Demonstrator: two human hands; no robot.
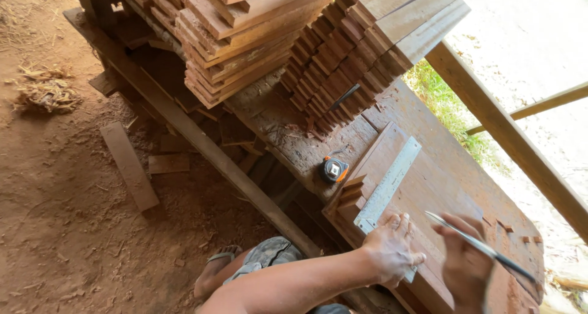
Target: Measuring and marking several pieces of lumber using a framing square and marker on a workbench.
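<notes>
Left hand fingers press flat steel square on reddish plank; right hand fingers pinch slim pencil.

Reddish-brown boards, a silver ruler on them, and beside the ruler a black-and-orange tape measure.

No packages, signs or screens. Only label: small pale square sticker on the black-orange tape measure, lying on the table beyond and left of the left hand.
</notes>
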